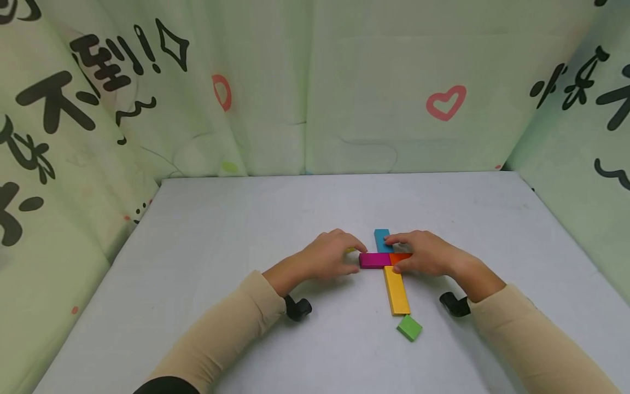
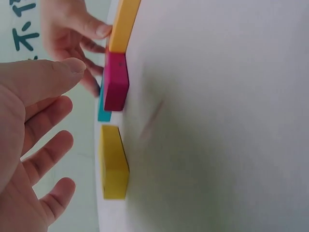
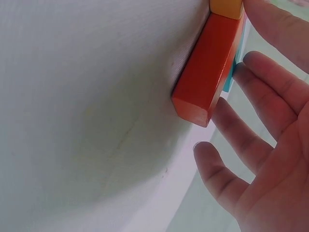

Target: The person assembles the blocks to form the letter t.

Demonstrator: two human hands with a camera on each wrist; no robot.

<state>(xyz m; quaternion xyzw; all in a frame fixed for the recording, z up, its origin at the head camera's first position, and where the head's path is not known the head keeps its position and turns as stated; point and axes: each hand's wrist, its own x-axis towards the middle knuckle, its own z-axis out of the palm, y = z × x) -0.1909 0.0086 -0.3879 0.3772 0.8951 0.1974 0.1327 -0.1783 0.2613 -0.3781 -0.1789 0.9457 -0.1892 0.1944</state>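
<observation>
My left hand (image 1: 330,254) is just left of a magenta block (image 1: 374,261), its fingers loosely bent with nothing between them. A yellow block (image 2: 115,166) stands beside that hand, mostly hidden by it in the head view. On the right, my right hand (image 1: 430,254) hovers around a red-orange block (image 3: 205,67) with relaxed, spread fingers. Its index fingertip overlaps a blue block (image 1: 381,239), and its thumb tip is right at the top end of a long orange-yellow block (image 1: 396,293). Magenta and red-orange lie end to end, between blue and orange-yellow.
A small green block (image 1: 409,328) lies turned at the near end of the orange-yellow block. White cloth covers the table (image 1: 221,219). Pale green curtains (image 1: 275,98) with dark writing stand around its back and sides. Black wrist mounts (image 1: 297,309) show below both wrists.
</observation>
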